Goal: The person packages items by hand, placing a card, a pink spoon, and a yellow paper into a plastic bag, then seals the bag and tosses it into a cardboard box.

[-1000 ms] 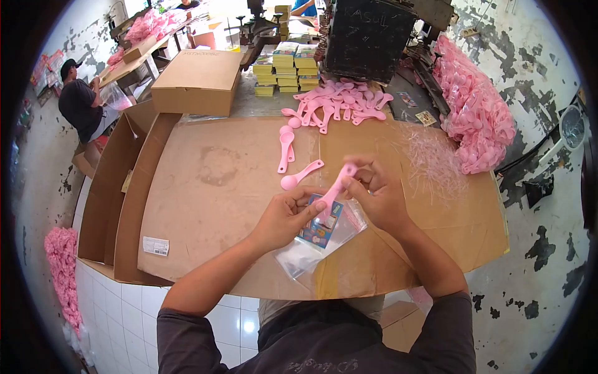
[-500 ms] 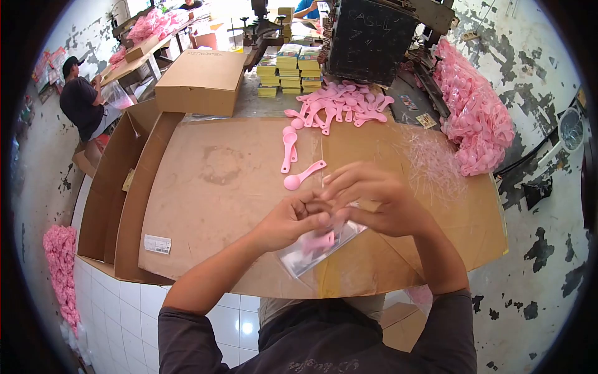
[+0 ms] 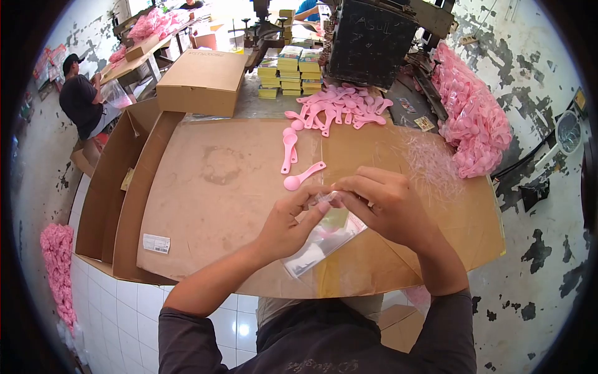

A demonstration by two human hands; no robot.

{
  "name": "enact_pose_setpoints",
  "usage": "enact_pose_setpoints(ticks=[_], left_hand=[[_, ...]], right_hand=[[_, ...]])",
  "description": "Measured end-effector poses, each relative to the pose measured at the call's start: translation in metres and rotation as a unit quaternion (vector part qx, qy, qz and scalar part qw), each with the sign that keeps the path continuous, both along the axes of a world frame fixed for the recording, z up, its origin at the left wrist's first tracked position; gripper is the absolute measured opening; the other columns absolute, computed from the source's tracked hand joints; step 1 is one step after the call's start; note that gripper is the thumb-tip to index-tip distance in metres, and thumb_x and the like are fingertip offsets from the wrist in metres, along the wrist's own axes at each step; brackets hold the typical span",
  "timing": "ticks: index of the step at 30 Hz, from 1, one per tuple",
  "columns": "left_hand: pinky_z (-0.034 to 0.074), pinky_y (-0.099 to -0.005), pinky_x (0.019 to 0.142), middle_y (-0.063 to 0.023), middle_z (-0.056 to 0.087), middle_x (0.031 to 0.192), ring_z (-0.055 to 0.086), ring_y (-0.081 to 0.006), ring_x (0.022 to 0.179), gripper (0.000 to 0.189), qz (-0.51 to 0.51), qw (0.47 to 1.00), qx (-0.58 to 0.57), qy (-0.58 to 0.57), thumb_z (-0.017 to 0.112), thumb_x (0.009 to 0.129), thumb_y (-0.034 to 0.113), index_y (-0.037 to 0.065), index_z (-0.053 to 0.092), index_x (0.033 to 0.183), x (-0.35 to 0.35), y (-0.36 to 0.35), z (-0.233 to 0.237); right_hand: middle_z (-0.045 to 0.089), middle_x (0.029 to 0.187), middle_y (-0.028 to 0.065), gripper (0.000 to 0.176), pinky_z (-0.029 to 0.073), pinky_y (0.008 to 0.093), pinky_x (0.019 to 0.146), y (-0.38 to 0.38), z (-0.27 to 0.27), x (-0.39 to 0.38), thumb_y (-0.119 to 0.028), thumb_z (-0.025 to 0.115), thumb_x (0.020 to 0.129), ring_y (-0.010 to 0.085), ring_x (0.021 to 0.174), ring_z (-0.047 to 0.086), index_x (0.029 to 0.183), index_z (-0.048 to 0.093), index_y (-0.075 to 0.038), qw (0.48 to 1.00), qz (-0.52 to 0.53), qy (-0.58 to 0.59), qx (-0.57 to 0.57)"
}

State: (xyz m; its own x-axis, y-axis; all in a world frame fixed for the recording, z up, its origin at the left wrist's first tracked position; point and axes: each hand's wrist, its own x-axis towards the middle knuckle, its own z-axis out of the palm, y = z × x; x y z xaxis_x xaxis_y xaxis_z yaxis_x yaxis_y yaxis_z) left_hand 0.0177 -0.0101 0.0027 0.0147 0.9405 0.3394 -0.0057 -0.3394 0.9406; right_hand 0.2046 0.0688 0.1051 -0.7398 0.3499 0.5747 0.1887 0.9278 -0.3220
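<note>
My left hand (image 3: 288,225) and my right hand (image 3: 385,204) meet above the cardboard-covered table, fingertips pinched together on the top of a small clear plastic bag (image 3: 336,219). Something pale yellow-green and pink shows through the bag; the fingers partly cover it. Beneath my hands lie flat clear plastic sleeves (image 3: 306,257). Just beyond my fingers, a single pink measuring spoon (image 3: 304,176) rests on the cardboard, and two overlapping pink spoons (image 3: 289,149) lie farther up.
A pile of pink spoons (image 3: 342,105) sits at the back, beside stacks of printed cards (image 3: 289,70) and a black machine (image 3: 371,43). Closed carton (image 3: 202,81) at back left, open carton (image 3: 124,193) along the left. Plastic strips (image 3: 433,163) and bagged pink spoons (image 3: 473,118) lie right. Another person (image 3: 82,100) sits far left.
My right hand has come down and closed its fingers beside my left fingertips on the bag. The pink piece seen under my left hand is now mostly covered. The loose spoons have not moved.
</note>
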Motion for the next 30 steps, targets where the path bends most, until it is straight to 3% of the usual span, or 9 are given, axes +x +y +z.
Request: enact_pose_setpoints(ticks=[5,7,9,11,15,18,21,26,30], left_hand=[[0.050,-0.0218,0.078,-0.0040,0.074,0.107,0.065,-0.0062,0.091,0.024,0.020,0.999,-0.045,-0.009,0.059,0.104,0.009,0.001,0.065,0.126,-0.001,-0.002,0.004],[0.050,-0.0209,0.079,-0.0059,0.072,0.116,0.066,-0.0069,0.099,0.024,-0.003,0.997,-0.077,0.024,0.055,0.106,0.007,-0.001,0.063,0.128,-0.003,-0.007,0.019],[0.051,-0.0214,0.081,-0.0063,0.073,0.115,0.067,-0.0076,0.101,0.025,-0.011,0.998,-0.062,-0.003,0.054,0.107,0.006,-0.002,0.062,0.129,-0.001,-0.006,0.018],[0.055,-0.0233,0.082,-0.0052,0.075,0.103,0.069,-0.0082,0.096,0.025,-0.002,0.996,0.001,-0.088,0.055,0.107,0.009,0.001,0.064,0.128,0.006,0.001,0.007],[0.056,-0.0253,0.084,-0.0067,0.076,0.102,0.069,-0.0091,0.099,0.026,-0.003,0.997,-0.033,-0.069,0.054,0.108,0.009,-0.001,0.064,0.130,0.002,-0.003,0.016],[0.055,-0.0244,0.082,-0.0084,0.076,0.104,0.069,-0.0088,0.098,0.028,-0.001,0.995,-0.054,-0.079,0.054,0.108,0.009,-0.002,0.062,0.132,0.000,-0.003,0.012],[0.054,-0.0234,0.082,-0.0107,0.075,0.108,0.069,-0.0095,0.098,0.032,0.016,0.999,-0.046,-0.024,0.054,0.107,0.006,-0.004,0.058,0.137,-0.004,-0.003,0.003],[0.055,-0.0244,0.073,-0.0105,0.077,0.097,0.072,-0.0107,0.085,0.037,0.064,0.993,0.009,0.096,0.060,0.102,0.004,-0.006,0.058,0.138,-0.003,-0.006,0.003],[0.054,-0.0305,0.060,-0.0177,0.075,0.084,0.071,-0.0210,0.062,0.034,0.109,0.976,0.073,0.175,0.068,0.095,0.007,-0.006,0.064,0.126,-0.001,-0.003,0.002]], right_hand=[[0.063,0.078,0.0086,0.010,0.050,0.0376,0.061,0.000,-0.002,-0.001,-0.013,0.075,0.089,0.0256,0.070,0.065,0.091,0.069,-0.006,0.999,-0.032,-0.013,-0.040],[0.062,0.078,0.0085,0.011,0.050,0.0367,0.060,0.001,-0.004,-0.003,-0.013,0.076,0.088,0.0251,0.070,0.065,0.091,0.069,-0.005,0.998,-0.044,0.002,-0.046],[0.061,0.077,0.0084,0.011,0.049,0.0359,0.060,0.008,-0.011,-0.007,-0.012,0.076,0.088,0.0248,0.070,0.065,0.091,0.068,-0.005,0.999,-0.031,0.031,-0.027],[0.062,0.079,0.0089,0.012,0.049,0.0354,0.060,0.010,-0.016,-0.009,-0.011,0.076,0.088,0.0254,0.070,0.065,0.093,0.068,-0.004,0.999,-0.017,0.039,-0.028],[0.065,0.088,0.0089,0.013,0.051,0.0374,0.064,0.010,-0.021,-0.012,-0.010,0.075,0.087,0.0265,0.075,0.066,0.097,0.069,-0.005,0.995,-0.020,0.076,-0.059],[0.065,0.100,0.0071,0.016,0.051,0.0383,0.077,0.010,-0.023,-0.014,-0.010,0.077,0.083,0.0256,0.090,0.066,0.096,0.069,-0.007,0.990,-0.027,0.110,0.089],[0.064,0.106,0.0056,0.018,0.046,0.0382,0.089,-0.003,-0.014,-0.015,-0.012,0.078,0.080,0.0236,0.105,0.063,0.094,0.068,-0.009,0.975,-0.045,0.028,0.216],[0.066,0.106,0.0040,0.025,0.043,0.0375,0.094,0.001,-0.024,-0.015,-0.019,0.078,0.076,0.0226,0.108,0.063,0.096,0.071,-0.006,0.954,-0.059,-0.042,0.291],[0.064,0.108,0.0061,0.025,0.041,0.0378,0.096,0.003,-0.028,-0.016,-0.018,0.075,0.077,0.0237,0.110,0.061,0.097,0.068,-0.005,0.926,-0.065,-0.119,0.353]])
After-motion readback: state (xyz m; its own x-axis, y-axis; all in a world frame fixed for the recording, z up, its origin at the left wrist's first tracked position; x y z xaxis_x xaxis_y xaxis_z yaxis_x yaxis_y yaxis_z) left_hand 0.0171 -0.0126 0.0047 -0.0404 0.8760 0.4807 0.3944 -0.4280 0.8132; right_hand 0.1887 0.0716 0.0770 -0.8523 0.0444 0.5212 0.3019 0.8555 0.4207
